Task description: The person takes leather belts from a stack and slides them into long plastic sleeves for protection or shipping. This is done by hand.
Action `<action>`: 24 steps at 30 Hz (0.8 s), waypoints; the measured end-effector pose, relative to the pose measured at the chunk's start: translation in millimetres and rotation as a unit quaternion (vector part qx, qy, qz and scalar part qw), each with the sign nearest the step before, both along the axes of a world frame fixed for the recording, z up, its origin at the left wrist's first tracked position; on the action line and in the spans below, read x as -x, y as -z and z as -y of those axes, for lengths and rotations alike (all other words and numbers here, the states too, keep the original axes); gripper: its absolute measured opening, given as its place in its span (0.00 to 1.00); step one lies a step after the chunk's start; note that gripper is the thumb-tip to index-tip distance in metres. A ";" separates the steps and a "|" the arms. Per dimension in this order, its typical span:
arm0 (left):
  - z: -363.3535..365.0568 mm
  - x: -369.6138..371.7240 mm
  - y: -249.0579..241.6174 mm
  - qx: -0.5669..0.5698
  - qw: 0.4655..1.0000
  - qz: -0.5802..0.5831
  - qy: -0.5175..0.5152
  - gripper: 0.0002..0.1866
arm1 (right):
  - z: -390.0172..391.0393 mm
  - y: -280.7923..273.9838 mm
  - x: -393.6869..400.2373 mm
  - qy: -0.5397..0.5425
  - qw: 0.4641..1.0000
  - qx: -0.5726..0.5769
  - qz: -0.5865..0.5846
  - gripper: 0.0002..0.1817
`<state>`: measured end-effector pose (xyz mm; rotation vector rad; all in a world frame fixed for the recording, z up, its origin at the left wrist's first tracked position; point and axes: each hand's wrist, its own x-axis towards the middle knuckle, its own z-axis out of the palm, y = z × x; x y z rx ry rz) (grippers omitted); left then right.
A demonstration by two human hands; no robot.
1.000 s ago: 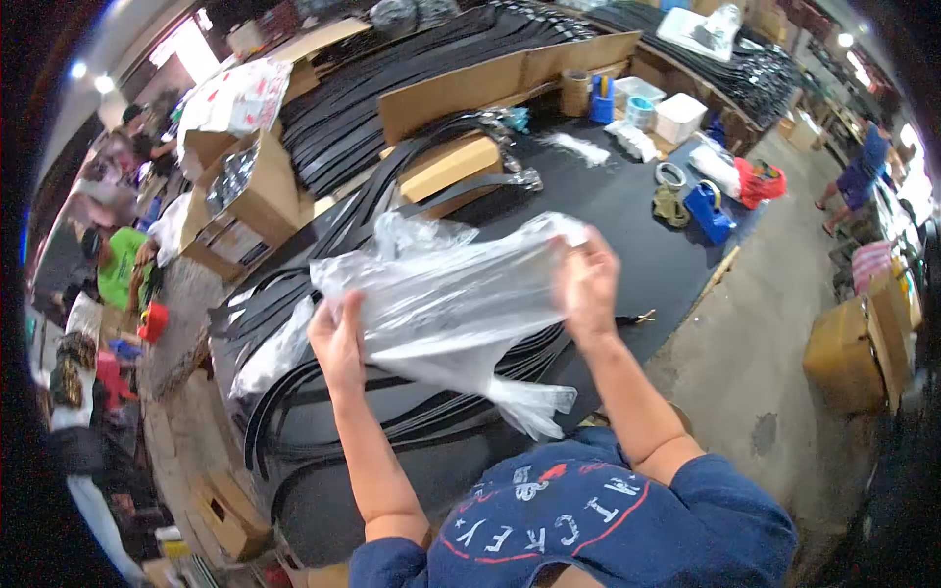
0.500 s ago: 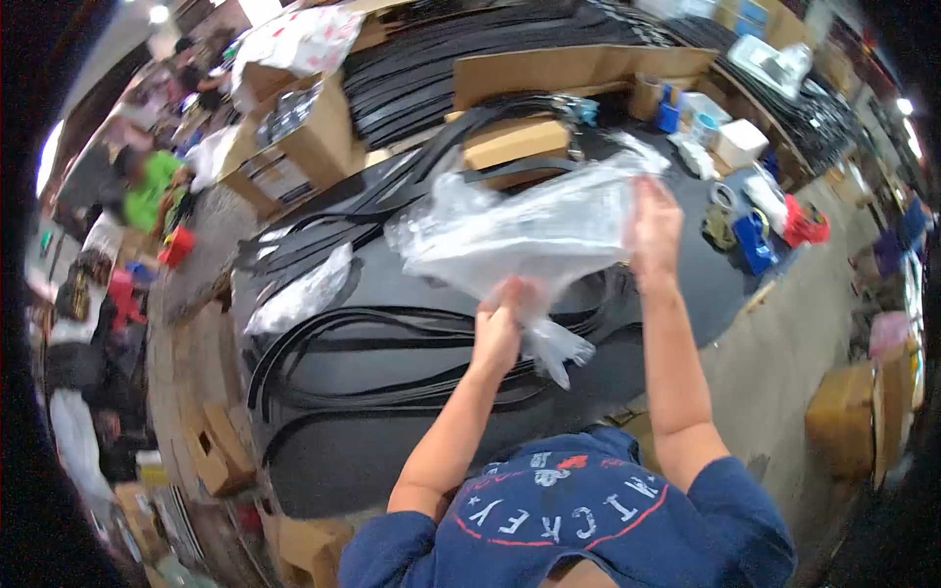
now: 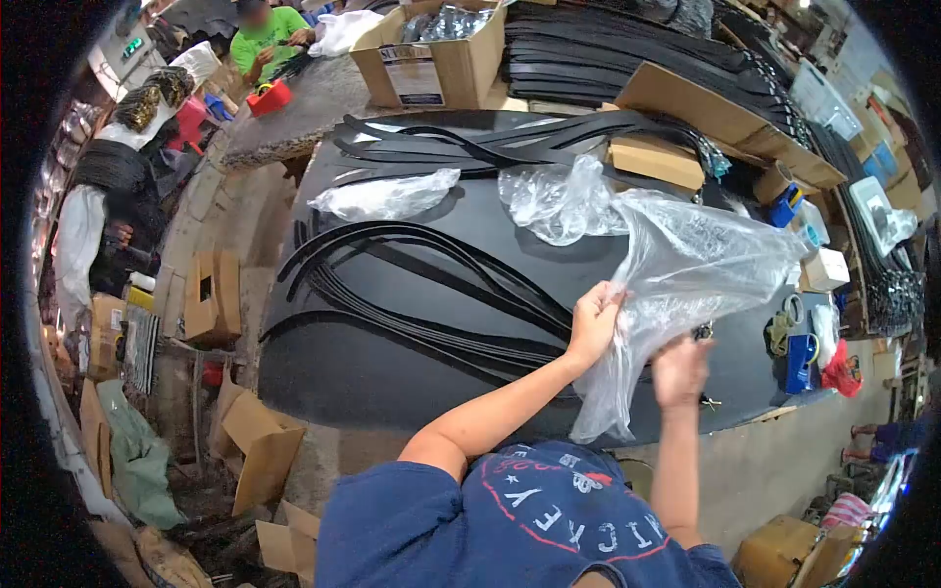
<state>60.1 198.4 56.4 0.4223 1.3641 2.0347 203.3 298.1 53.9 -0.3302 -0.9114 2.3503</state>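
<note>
My left hand (image 3: 595,323) is closed on a large clear plastic bag (image 3: 706,260), pinching it at its left side. The bag is crumpled, spreads out over the right part of the dark table, and its lower end hangs near the front edge. My right hand (image 3: 680,372) is just beside the bag's lower right side, smeared by motion, so its grip cannot be made out. Left of the hands lies a looped bundle of black strap-like strips (image 3: 431,294); the bag covers its right end.
More clear plastic (image 3: 564,201) and a plastic-wrapped bundle (image 3: 387,196) lie farther back on the table (image 3: 343,387). A cardboard box (image 3: 428,59) stands behind. At right are a blue tape dispenser (image 3: 801,363) and a white box (image 3: 826,269). A person in green (image 3: 265,44) sits beyond.
My right hand has come off the bag's far right end and down toward me. My left hand keeps hold of the bag, which now hangs wider. The camera view has turned.
</note>
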 end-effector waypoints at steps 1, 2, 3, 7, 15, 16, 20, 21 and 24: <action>-0.9 -5.9 8.4 -0.002 1.000 0.004 0.007 0.11 | 17.3 15.4 0.3 0.072 0.989 -0.058 0.119 0.43; -3.3 -10.7 22.4 0.033 0.995 -0.094 -0.004 0.10 | 23.6 18.4 7.0 0.026 0.994 -0.007 0.102 0.33; -4.9 -15.3 29.6 0.066 0.979 -0.191 -0.012 0.10 | 30.9 4.4 20.6 0.093 0.974 -0.016 0.205 0.19; 14.4 17.5 39.6 0.098 0.966 -0.235 -0.049 0.09 | 3.6 14.2 3.1 0.148 0.962 -0.046 0.223 0.10; 41.2 43.8 52.9 0.176 0.960 -0.196 -0.098 0.21 | -41.3 4.5 -65.3 0.275 0.843 -0.254 0.385 0.08; 40.9 41.4 56.7 0.165 0.964 -0.170 -0.119 0.22 | -46.0 6.5 -76.1 0.279 0.839 -0.250 0.394 0.08; 45.8 41.2 66.4 0.187 0.966 -0.150 -0.101 0.25 | -38.0 -0.1 -76.5 0.290 0.870 -0.129 0.378 0.16; 45.9 40.3 76.2 0.208 0.965 -0.146 -0.062 0.27 | -25.4 -0.8 -68.4 0.223 0.878 -0.163 0.390 0.19; 45.1 35.6 87.5 0.246 0.958 -0.147 -0.015 0.31 | 4.1 25.1 -51.2 0.111 0.877 -0.130 0.449 0.21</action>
